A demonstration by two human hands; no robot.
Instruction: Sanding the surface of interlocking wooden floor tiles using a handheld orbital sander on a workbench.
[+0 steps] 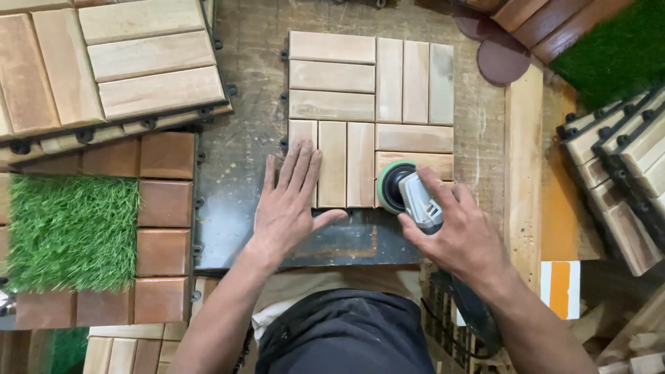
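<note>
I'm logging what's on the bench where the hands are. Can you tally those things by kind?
Wooden tile: 1
Sander: 1
Hands: 2, left hand flat on the tile, right hand holding the sander
Total: 4

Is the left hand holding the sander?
No: the left hand lies flat on the wooden deck tile, while the right hand holds the sander.

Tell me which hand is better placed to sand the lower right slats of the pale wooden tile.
Right. The right hand grips the grey sander with its green-rimmed disc on those slats, while the left hand lies flat at the pale wooden slatted tile's lower left corner.
</note>
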